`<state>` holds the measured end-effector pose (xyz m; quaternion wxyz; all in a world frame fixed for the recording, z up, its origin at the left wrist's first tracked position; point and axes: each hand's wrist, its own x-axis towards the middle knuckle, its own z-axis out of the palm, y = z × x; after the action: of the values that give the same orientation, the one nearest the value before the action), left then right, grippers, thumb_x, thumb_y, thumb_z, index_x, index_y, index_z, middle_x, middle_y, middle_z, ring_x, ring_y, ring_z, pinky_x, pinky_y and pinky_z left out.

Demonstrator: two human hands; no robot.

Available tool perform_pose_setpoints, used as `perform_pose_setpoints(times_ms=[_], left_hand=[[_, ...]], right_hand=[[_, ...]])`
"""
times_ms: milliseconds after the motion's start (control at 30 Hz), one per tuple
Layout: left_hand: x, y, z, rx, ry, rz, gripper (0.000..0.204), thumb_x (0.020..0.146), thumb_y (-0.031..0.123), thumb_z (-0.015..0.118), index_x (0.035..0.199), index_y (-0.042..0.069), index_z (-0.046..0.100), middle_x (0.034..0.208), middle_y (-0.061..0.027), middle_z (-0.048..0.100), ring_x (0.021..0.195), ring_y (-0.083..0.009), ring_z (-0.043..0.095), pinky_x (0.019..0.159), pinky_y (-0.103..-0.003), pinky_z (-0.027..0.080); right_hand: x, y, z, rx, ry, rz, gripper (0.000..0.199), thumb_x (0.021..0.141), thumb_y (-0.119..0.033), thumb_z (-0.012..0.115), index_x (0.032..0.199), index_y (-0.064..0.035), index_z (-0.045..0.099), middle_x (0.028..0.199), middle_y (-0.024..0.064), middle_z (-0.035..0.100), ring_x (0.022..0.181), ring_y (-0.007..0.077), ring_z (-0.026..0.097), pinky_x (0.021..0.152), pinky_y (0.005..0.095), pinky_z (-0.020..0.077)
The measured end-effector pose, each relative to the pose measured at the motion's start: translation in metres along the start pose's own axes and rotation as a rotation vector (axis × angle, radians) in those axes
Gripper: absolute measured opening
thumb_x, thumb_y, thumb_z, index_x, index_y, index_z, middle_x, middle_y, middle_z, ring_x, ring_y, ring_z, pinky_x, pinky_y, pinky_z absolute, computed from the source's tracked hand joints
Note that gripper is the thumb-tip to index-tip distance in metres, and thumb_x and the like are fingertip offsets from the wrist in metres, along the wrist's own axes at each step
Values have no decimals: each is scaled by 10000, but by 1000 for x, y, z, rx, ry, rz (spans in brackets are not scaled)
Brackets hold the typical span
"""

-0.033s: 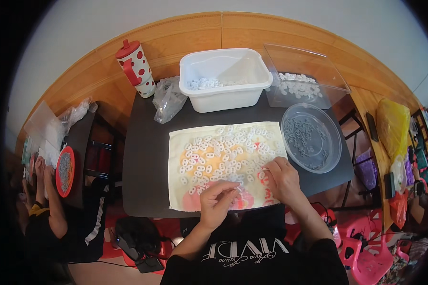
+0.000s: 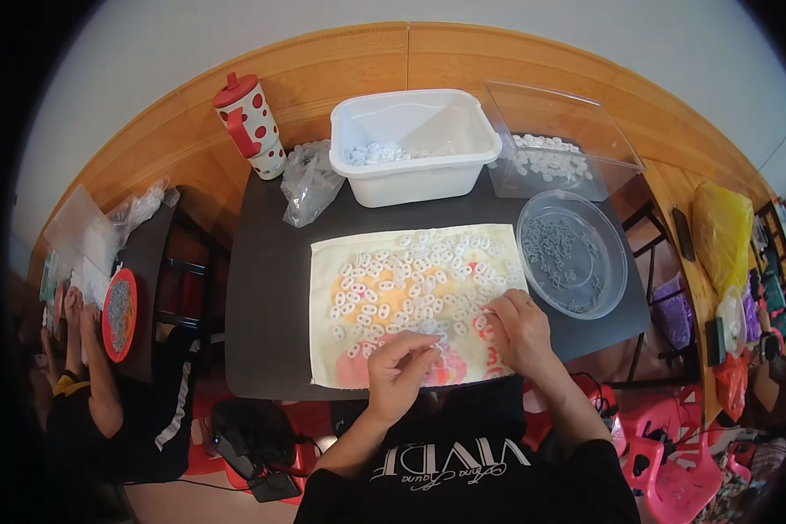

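Left hand (image 2: pixel 399 367) at the cloth's (image 2: pixel 341 367) near edge, fingers pinched on a white ring (image 2: pixel 430 351). Right hand (image 2: pixel 517 327) just right of it, fingers curled onto the cloth's rings (image 2: pixel 402 279), touching them; whether it grips one is unclear.

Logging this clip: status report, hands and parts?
Left hand pinching small white pieces on cloth. Right hand resting among them. Nothing blocking.
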<state>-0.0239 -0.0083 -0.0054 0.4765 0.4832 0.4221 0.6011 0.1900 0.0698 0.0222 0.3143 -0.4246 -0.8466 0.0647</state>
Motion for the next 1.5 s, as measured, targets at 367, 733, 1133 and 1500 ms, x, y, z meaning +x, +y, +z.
perform_pose_setpoints(times_ms=[367, 733, 1133, 1500], left_hand=[[0, 21, 12, 951, -211, 532, 280, 682, -40, 672, 960, -3, 667, 970, -111, 640, 870, -318, 580, 736, -392, 480], [5, 31, 12, 1037, -196, 338, 297, 735, -47, 663, 1019, 28, 701, 948, -121, 579, 899, -312, 537, 770, -392, 456], [10, 7, -1, 487, -147, 286, 241, 796, -88, 679, 1011, 15, 713, 896, -106, 652, 761, -223, 622, 675, -302, 484], [5, 3, 2, -146, -120, -149, 320, 884, -96, 641, 1195, -25, 645, 927, -39, 667, 842, -87, 617, 765, -230, 496]], right_hand=[[-16, -19, 1, 614, -59, 226, 139, 867, 48, 661, 1003, 29, 638, 869, 105, 603, 705, 163, 589, 585, 257, 447], [-22, -25, 0, 880, -48, 367, 159, 902, 81, 609, 1052, 53, 653, 984, 70, 592, 813, 88, 543, 660, 201, 410], [-17, -28, 5, 984, -70, 297, 200, 916, 78, 601, 1093, 31, 680, 930, 59, 596, 828, 107, 532, 702, 224, 412], [-14, -33, 11, 1068, -135, 339, 164, 951, 32, 600, 1103, 27, 660, 999, 48, 616, 905, 96, 572, 808, 229, 453]])
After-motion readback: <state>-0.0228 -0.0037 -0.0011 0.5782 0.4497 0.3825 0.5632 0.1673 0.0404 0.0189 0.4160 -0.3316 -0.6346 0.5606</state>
